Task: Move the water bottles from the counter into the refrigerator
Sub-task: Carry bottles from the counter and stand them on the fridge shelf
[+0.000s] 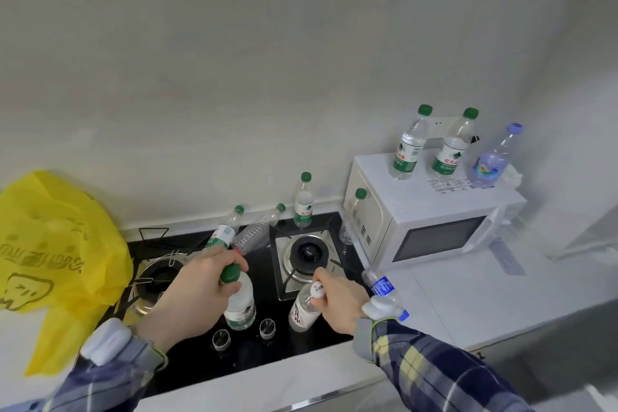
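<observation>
On the hob, more bottles crowded close behind, so a careless lift risked toppling them. Left hand curled round the neck of a green-capped bottle; right hand pinched a white-capped bottle by its cap, a hold that might slip.

A home kitchen: gas hob, microwave, tiled counter.

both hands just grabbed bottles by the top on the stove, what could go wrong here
1. The left hand and right hand each grip only a cap end, so a full bottle may slip.
2. Lifting could knock the leaning bottles behind them.
3. The right sleeve could sweep the blue-label bottle.
</observation>
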`<state>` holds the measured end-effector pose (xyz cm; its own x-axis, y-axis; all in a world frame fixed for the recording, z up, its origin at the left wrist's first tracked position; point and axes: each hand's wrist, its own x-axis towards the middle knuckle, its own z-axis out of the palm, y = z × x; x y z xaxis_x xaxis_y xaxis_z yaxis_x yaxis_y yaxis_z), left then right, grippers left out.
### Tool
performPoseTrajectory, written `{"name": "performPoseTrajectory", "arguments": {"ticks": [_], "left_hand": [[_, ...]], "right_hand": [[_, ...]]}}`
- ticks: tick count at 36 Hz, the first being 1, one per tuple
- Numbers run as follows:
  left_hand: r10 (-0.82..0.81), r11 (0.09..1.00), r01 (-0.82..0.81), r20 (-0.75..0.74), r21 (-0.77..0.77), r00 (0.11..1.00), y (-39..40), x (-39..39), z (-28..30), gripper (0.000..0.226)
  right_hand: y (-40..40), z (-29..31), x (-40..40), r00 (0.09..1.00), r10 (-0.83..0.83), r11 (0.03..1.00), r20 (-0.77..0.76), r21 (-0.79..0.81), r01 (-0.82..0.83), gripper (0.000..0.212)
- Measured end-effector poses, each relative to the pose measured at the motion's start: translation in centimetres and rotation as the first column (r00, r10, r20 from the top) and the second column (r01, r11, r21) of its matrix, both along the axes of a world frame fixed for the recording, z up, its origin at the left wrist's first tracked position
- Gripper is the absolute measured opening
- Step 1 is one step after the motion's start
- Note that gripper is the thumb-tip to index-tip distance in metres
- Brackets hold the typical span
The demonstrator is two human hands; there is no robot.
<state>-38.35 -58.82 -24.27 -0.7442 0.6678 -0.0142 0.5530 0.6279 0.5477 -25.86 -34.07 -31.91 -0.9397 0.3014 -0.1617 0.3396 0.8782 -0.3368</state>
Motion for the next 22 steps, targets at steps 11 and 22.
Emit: {"name": "performPoseTrajectory", "arguments": {"ticks": [11,22], "left_hand": [[-0.329,0.938,0.335,-0.073,0.086,0.941,12.1,2.8,3.8,0.026],[-0.654,0.727,0.671,-0.15,0.147,0.741,25.4,10.5,7.5,0.028]], "right_hand": [[5.4,5.4,8.1,0.939,-0.297,0.955,-0.175,-0.081,0.287,0.025],[11.7,13.7,20.4,0.644,-0.633,0.756,-0.429,-0.163,0.635,0.015]]}}
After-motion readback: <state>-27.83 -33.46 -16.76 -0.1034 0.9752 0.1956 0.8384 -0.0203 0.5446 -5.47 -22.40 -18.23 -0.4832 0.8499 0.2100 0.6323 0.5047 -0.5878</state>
